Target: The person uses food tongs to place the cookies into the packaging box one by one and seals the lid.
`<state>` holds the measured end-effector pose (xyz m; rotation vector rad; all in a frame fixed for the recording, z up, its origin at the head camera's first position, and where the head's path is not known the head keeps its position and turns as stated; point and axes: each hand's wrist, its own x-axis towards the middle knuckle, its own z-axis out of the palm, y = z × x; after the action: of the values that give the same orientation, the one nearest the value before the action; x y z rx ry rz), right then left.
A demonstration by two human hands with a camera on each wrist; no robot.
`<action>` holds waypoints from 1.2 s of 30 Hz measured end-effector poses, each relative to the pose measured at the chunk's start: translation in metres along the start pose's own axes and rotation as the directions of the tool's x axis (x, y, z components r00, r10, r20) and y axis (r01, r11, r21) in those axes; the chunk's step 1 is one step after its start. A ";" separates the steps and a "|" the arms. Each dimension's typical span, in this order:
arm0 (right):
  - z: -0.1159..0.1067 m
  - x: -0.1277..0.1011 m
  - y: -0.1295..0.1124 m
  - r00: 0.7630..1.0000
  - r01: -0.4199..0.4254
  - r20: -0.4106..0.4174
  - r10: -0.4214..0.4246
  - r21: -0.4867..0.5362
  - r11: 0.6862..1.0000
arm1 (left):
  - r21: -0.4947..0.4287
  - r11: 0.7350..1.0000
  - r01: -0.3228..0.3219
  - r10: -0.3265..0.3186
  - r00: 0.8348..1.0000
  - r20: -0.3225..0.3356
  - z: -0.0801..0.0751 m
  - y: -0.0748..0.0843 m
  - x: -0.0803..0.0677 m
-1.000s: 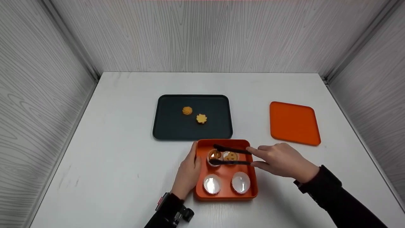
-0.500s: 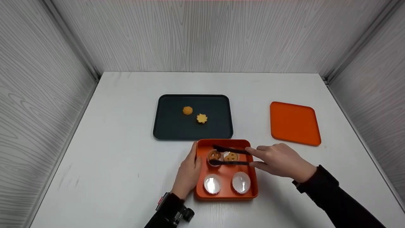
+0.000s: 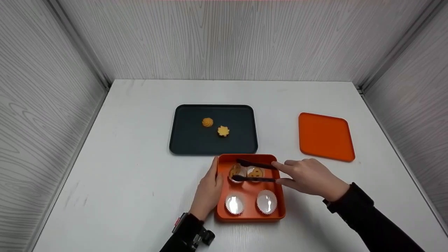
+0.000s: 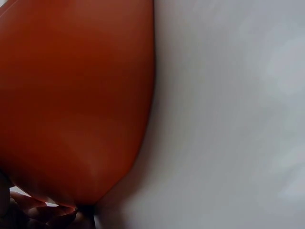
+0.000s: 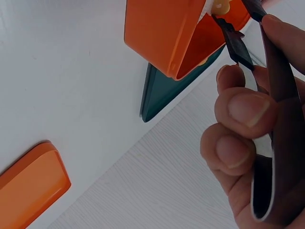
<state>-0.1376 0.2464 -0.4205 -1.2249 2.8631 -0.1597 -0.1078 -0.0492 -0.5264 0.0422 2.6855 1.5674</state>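
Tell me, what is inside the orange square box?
The orange square box holds four white paper cups: the near two are empty, the far two each hold a cookie. The black tongs partly cover the far cups.

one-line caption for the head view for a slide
Right hand holds black tongs over two filled liners in an orange box steadied by the left hand; two cookies remain on a dark tray.

Bright, even light falls from above; the head view is sharp, with soft shadows beside the box (image 3: 249,210). The left wrist view is a close, out-of-focus blur. The foil cups (image 3: 234,204) glare.
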 end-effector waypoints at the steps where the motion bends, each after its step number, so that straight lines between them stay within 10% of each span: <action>1: -0.001 0.000 0.000 1.000 0.002 -0.003 -0.002 -0.002 1.000 | -0.004 1.000 0.005 -0.005 1.000 0.004 0.000 0.000 0.000; 36: 0.006 0.000 0.000 0.981 0.053 -0.180 -0.069 -0.089 0.995 | -0.019 1.000 0.002 -0.002 1.000 0.014 0.000 -0.002 0.000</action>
<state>-0.1375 0.2455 -0.4259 -1.3833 3.0167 -0.1633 -0.1082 -0.0498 -0.5282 0.0493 2.6590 1.5858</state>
